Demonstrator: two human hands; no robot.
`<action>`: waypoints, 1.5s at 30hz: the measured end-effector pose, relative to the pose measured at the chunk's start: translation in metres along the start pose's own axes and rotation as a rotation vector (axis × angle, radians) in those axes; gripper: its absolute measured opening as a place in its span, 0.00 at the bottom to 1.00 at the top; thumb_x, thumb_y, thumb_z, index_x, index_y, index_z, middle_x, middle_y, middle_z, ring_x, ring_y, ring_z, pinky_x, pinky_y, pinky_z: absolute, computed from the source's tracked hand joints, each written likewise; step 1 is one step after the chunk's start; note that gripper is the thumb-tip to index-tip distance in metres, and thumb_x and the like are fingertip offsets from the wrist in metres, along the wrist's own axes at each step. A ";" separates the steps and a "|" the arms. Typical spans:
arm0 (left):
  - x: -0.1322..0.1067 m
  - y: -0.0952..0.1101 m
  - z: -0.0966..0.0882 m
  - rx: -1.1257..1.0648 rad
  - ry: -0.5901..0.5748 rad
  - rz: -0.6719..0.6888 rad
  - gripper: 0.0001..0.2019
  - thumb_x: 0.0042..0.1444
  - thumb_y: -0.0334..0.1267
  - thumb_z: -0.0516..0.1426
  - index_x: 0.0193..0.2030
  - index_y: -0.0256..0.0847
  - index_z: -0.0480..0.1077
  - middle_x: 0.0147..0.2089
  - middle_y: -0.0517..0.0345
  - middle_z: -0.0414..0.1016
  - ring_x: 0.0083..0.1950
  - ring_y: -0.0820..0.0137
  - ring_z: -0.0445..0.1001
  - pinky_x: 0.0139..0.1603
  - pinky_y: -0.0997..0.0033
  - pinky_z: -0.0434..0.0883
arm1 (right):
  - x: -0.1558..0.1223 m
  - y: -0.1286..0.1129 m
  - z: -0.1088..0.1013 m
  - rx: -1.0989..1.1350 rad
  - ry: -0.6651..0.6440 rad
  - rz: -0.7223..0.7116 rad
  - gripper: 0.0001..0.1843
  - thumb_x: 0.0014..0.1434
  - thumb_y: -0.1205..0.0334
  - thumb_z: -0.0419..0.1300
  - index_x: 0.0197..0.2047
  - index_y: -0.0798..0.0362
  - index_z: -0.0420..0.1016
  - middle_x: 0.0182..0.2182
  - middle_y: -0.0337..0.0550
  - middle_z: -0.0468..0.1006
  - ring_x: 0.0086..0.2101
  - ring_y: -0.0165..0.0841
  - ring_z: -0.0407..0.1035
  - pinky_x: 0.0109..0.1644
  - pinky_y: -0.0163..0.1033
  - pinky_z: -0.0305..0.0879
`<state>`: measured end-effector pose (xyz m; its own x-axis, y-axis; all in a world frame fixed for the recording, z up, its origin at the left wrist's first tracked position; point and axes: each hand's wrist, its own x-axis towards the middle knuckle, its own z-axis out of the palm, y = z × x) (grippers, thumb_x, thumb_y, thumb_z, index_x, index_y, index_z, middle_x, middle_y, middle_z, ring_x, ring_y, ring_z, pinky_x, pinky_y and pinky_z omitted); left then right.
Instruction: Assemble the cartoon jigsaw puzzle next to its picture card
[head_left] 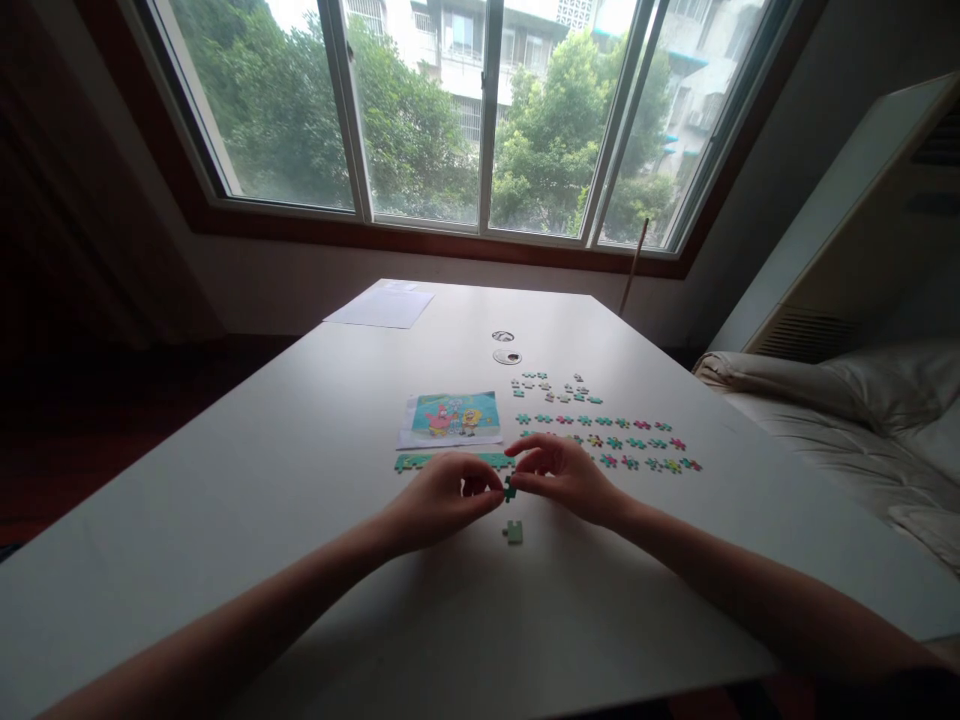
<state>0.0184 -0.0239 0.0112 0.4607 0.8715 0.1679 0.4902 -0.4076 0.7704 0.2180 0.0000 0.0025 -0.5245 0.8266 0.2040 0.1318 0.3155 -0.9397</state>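
Both my hands meet over the white table (225,500). My left hand (442,500) and my right hand (564,478) pinch a small green puzzle piece (510,489) between their fingertips, just above the tabletop. A second green piece (514,532) lies on the table right below them. Behind my hands runs a joined strip of green pieces (414,462). Past it lies the colourful cartoon reference picture (452,417).
Several loose puzzle pieces (622,442) lie in rows to the right, with more (551,387) further back. Two round cable holes (506,346) and a sheet of paper (382,307) sit at the far end. A bed (847,420) stands right of the table, under large windows.
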 end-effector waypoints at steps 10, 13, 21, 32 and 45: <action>0.002 -0.005 -0.001 -0.355 0.102 -0.185 0.12 0.49 0.45 0.60 0.31 0.36 0.75 0.33 0.53 0.78 0.36 0.65 0.73 0.38 0.66 0.68 | -0.013 0.006 -0.004 -0.552 0.243 -0.366 0.14 0.54 0.56 0.64 0.44 0.49 0.75 0.30 0.41 0.75 0.29 0.30 0.68 0.33 0.37 0.67; 0.002 -0.004 0.000 -0.365 0.089 -0.185 0.13 0.49 0.45 0.60 0.32 0.36 0.75 0.34 0.52 0.78 0.37 0.64 0.73 0.39 0.66 0.67 | -0.014 0.007 -0.001 -0.595 0.266 -0.422 0.14 0.55 0.56 0.63 0.45 0.50 0.76 0.30 0.42 0.75 0.30 0.31 0.69 0.34 0.37 0.68; 0.003 -0.006 0.003 -0.294 0.060 -0.152 0.13 0.49 0.45 0.60 0.32 0.36 0.76 0.33 0.52 0.78 0.35 0.65 0.73 0.36 0.68 0.67 | -0.014 0.008 0.000 -0.650 0.289 -0.460 0.09 0.56 0.57 0.62 0.41 0.49 0.76 0.32 0.44 0.76 0.33 0.33 0.70 0.39 0.40 0.68; 0.000 -0.018 -0.006 0.209 0.139 0.032 0.10 0.55 0.38 0.54 0.33 0.38 0.76 0.29 0.57 0.73 0.29 0.72 0.67 0.31 0.73 0.64 | -0.012 0.011 -0.012 -0.753 0.254 -0.414 0.07 0.53 0.60 0.64 0.36 0.52 0.76 0.33 0.44 0.77 0.36 0.36 0.69 0.43 0.44 0.65; -0.002 -0.017 0.001 0.545 -0.035 0.196 0.15 0.59 0.33 0.51 0.51 0.44 0.71 0.40 0.51 0.69 0.43 0.63 0.69 0.41 0.65 0.69 | -0.007 0.021 -0.009 -0.794 0.160 -0.221 0.06 0.53 0.61 0.64 0.36 0.50 0.77 0.32 0.42 0.76 0.37 0.36 0.67 0.46 0.44 0.62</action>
<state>0.0096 -0.0188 -0.0027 0.6010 0.7599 0.2477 0.6992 -0.6500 0.2978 0.2318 0.0052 -0.0162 -0.4898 0.7445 0.4537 0.6246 0.6627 -0.4132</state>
